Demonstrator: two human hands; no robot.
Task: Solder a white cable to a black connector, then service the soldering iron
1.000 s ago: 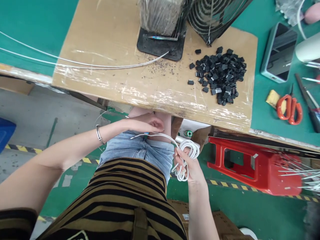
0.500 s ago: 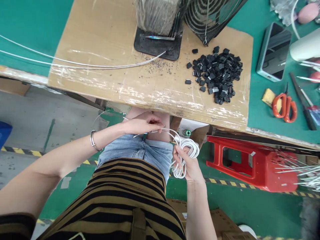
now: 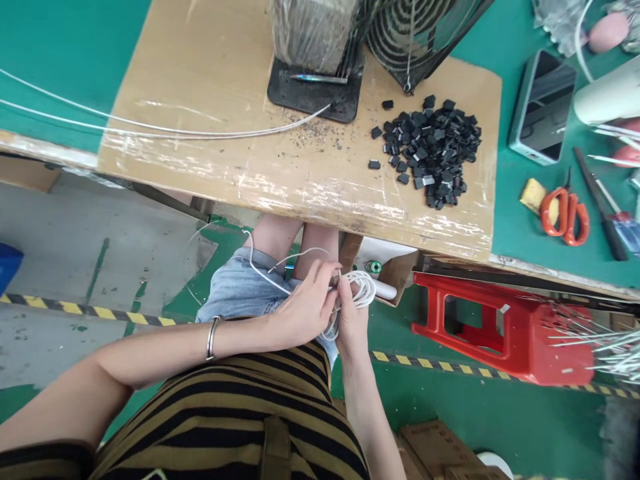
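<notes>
White cable (image 3: 368,285), wound in a loose coil, is held above the person's lap, just below the near edge of the cardboard sheet (image 3: 200,73) on the bench. The right hand (image 3: 354,321) is closed round the coil, thumb pressed over the loops. The left hand (image 3: 305,308) meets it from the other side, fingers drawn narrow at the strands; whether a strand is pinched between them cannot be told. One length crosses the denim shorts (image 3: 227,287) and passes under the left hand; a thin free end lies above the knees. Assessment of handling: the coil appears light and soft, with enough spring for its loops to spread if the grip slackens. The jacket looks smooth and may slide, though it seems unlikely to be harmed by a firm hold. Best grip is across all the loops where they bunch under the right thumb — not by the thin end, which looks the most delicate part.
</notes>
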